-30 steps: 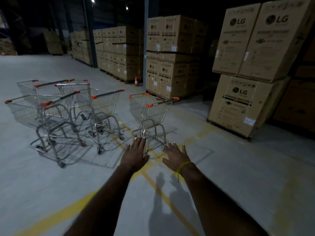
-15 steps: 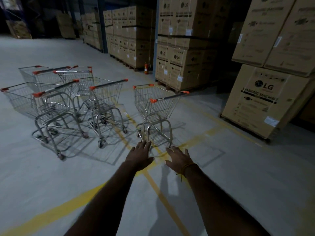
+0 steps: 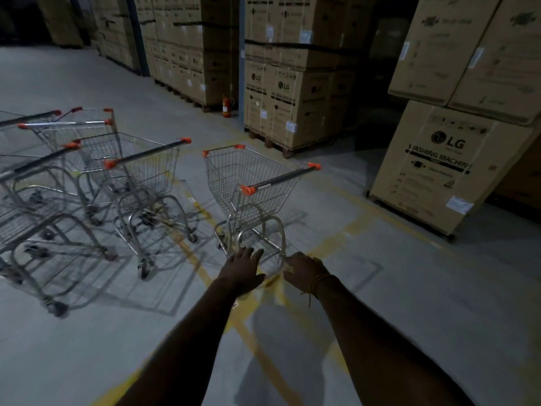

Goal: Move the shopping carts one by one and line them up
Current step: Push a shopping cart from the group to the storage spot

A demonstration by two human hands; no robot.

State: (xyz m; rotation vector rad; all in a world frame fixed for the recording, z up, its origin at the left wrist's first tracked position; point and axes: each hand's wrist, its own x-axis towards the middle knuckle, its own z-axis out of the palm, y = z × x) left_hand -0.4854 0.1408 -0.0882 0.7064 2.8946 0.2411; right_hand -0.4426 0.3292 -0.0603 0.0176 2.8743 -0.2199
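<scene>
Lone cart (image 3: 251, 186) stands apart, right of the clustered carts (image 3: 87, 177), handle (image 3: 279, 178) angled. Left hand (image 3: 241, 271), right hand (image 3: 304, 271) outstretched, fingers loose, grasping nothing. Risk: an off-centre grab swings it into the stacked boxes (image 3: 439, 171) (dim light, swivelling wheels).

We take the lone wire shopping cart with orange handle caps (image 3: 251, 186) as our landmark. Left of it stands a cluster of steel wire shopping carts (image 3: 96, 177), packed close together. Behind it rise stacked brown cardboard cartons on pallets (image 3: 289, 101), with a small red fire extinguisher (image 3: 226, 106) to their left. To its right sits a large tilted cardboard washing-machine box (image 3: 439, 168). Before it reach our left hand (image 3: 243, 272) and right hand (image 3: 304, 271), side by side above the grey concrete floor (image 3: 87, 347).
</scene>
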